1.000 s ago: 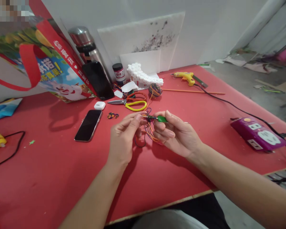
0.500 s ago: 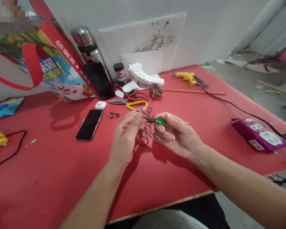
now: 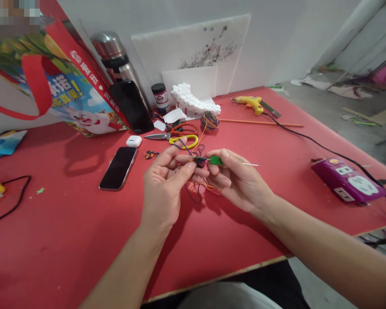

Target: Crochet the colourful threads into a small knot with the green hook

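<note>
While the red table [image 3: 93, 253] spreads beneath everything within your reach, the tall printed bag [image 3: 91, 118] stands on it at the far left, and the purple power block [image 3: 347, 180] sits well apart on the right. Both your hands come close together over the middle: your left hand [image 3: 167, 184] is narrowed to a pinch with one finger raised, and your right hand [image 3: 241, 178] is closed between thumb and finger, its other fingers loosely curled. Beyond them lie the scissors [image 3: 170, 137] with red and yellow handles, and the phone [image 3: 119, 168] rests flat to the left. Just past the handles sits the ball of multicoloured yarn [image 3: 210, 121], well wound, so plenty seems left to use. Your right hand grips the green-handled hook [image 3: 216, 160], one metal end poking out past your hand, the other up against the small yarn piece [image 3: 199, 162] that your left hand pinches. That piece looks only partly formed: a short dark length appears made, while loose strands [image 3: 209, 186] hang below it, unworked. One small yarn motif [image 3: 150, 154] near the phone looks complete; how many loops your piece has, you cannot tell from here.
</note>
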The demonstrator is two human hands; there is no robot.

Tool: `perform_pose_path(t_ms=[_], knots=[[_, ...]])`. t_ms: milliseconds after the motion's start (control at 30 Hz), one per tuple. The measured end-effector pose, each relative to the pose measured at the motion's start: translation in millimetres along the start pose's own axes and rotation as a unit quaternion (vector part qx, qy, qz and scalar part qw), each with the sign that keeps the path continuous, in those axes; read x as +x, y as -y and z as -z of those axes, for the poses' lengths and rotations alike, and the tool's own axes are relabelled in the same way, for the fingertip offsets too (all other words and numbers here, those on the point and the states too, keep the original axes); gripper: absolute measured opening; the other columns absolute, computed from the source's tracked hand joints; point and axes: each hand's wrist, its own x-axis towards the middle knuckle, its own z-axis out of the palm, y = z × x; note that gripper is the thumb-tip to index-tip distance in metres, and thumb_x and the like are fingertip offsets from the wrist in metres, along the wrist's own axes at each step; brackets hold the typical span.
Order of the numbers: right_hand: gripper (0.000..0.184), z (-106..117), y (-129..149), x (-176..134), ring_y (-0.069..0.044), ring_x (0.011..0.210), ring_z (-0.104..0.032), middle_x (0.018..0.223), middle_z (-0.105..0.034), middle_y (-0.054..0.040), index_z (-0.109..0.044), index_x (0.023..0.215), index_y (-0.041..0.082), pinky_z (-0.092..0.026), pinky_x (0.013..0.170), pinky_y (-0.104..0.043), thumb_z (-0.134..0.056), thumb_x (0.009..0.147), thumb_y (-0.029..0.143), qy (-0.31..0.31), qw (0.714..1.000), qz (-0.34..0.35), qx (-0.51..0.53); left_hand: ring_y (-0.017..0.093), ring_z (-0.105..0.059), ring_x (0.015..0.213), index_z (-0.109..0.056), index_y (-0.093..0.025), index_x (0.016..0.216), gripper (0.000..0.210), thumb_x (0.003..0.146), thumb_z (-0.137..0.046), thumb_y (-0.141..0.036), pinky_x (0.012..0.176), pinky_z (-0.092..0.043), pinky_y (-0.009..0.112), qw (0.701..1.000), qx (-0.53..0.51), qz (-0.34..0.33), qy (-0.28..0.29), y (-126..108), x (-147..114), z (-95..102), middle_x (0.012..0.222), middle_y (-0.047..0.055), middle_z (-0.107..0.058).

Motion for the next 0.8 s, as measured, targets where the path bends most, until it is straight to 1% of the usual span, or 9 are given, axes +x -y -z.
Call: perform_pose_path(t_ms=[67,100,267,367,433,533,633,700,800], knots=[[0.027,-1.3,-0.8,-0.5,-0.003,0.049,-0.049,0.070,-0.073,0.0031,-0.082,0.093,0.020,-0.047,0.051,-0.019,-0.095,0.081,0.040,-0.009,0.999,0.027,-0.015,0.013,-0.081,0.066,-0.084,-0.021,0.103,0.039,0.069,-0.088,-0.002,0.064,-0.066,0.017,1.000,-0.006,0.000,-0.005,1.0,0.0,-0.6,0.075,-0.006,-0.074],[0.027,-1.9,-1.1,-0.9,-0.004,0.050,-0.051,0.070,-0.073,0.0029,-0.083,0.093,0.020,-0.048,0.052,-0.019,-0.096,0.080,0.040,-0.013,0.999,0.039,-0.024,0.013,-0.081,0.067,-0.084,-0.021,0.103,0.039,0.068,-0.088,-0.002,0.065,-0.066,0.017,1.000,-0.011,0.002,-0.004,1.3,0.1,-0.7,0.076,-0.006,-0.074],[0.027,-3.4,-0.8,-4.2,-0.007,0.050,-0.059,0.071,-0.077,0.0011,-0.084,0.095,0.021,-0.048,0.051,-0.021,-0.096,0.081,0.041,-0.025,0.990,0.094,-0.099,0.011,-0.079,0.063,-0.082,-0.020,0.101,0.038,0.067,-0.093,-0.006,0.062,-0.064,0.015,1.000,-0.020,0.012,-0.006,1.3,0.6,-1.0,0.073,-0.006,-0.074],[0.029,-4.0,1.1,-5.3,-0.008,0.049,-0.061,0.070,-0.077,0.0009,-0.083,0.098,0.021,-0.050,0.051,-0.022,-0.096,0.082,0.041,-0.029,0.989,0.098,-0.111,0.011,-0.077,0.061,-0.080,-0.019,0.097,0.033,0.068,-0.093,-0.008,0.062,-0.064,0.017,0.999,-0.027,0.030,-0.002,0.9,0.5,-1.3,0.072,-0.005,-0.075],[0.029,-4.4,2.4,-5.3,-0.008,0.048,-0.060,0.070,-0.077,0.0011,-0.082,0.095,0.021,-0.052,0.051,-0.024,-0.096,0.081,0.043,-0.029,0.991,0.089,-0.101,0.012,-0.076,0.060,-0.079,-0.018,0.094,0.030,0.069,-0.093,-0.009,0.059,-0.063,0.018,0.999,-0.022,0.039,-0.001,0.6,0.4,-1.3,0.072,-0.003,-0.075],[0.028,-3.7,4.0,-5.1,-0.008,0.047,-0.060,0.069,-0.078,0.0004,-0.081,0.087,0.021,-0.051,0.049,-0.023,-0.098,0.079,0.042,-0.007,0.994,0.064,-0.093,0.012,-0.073,0.054,-0.080,-0.019,0.096,0.033,0.067,-0.092,-0.008,0.047,-0.056,0.016,0.999,-0.013,0.044,0.000,-0.2,0.1,-1.3,0.073,-0.003,-0.076],[0.022,-0.5,5.4,-5.4,-0.008,0.049,-0.062,0.070,-0.079,-0.0003,-0.083,0.086,0.022,-0.049,0.048,-0.021,-0.097,0.081,0.038,0.034,0.994,0.058,-0.085,0.010,-0.069,0.046,-0.083,-0.020,0.099,0.039,0.063,-0.094,-0.007,0.037,-0.047,0.014,0.998,-0.024,0.052,0.005,-1.7,-0.9,-2.4,0.073,-0.003,-0.079],[0.019,2.3,6.3,-6.3,-0.010,0.051,-0.064,0.070,-0.079,-0.0014,-0.084,0.088,0.022,-0.049,0.047,-0.022,-0.095,0.084,0.037,0.058,0.991,0.072,-0.097,0.010,-0.068,0.043,-0.084,-0.019,0.095,0.037,0.062,-0.095,-0.008,0.036,-0.047,0.013,0.997,-0.033,0.061,0.016,-2.4,-2.0,-3.4,0.075,-0.001,-0.081],[0.020,3.5,6.6,-9.0,-0.014,0.055,-0.068,0.071,-0.079,-0.0042,-0.086,0.093,0.020,-0.048,0.044,-0.023,-0.092,0.087,0.038,0.079,0.983,0.093,-0.140,0.009,-0.068,0.042,-0.085,-0.020,0.094,0.033,0.065,-0.095,-0.009,0.037,-0.049,0.012,0.996,-0.044,0.065,0.034,-2.5,-3.8,-4.8,0.077,0.000,-0.083]])
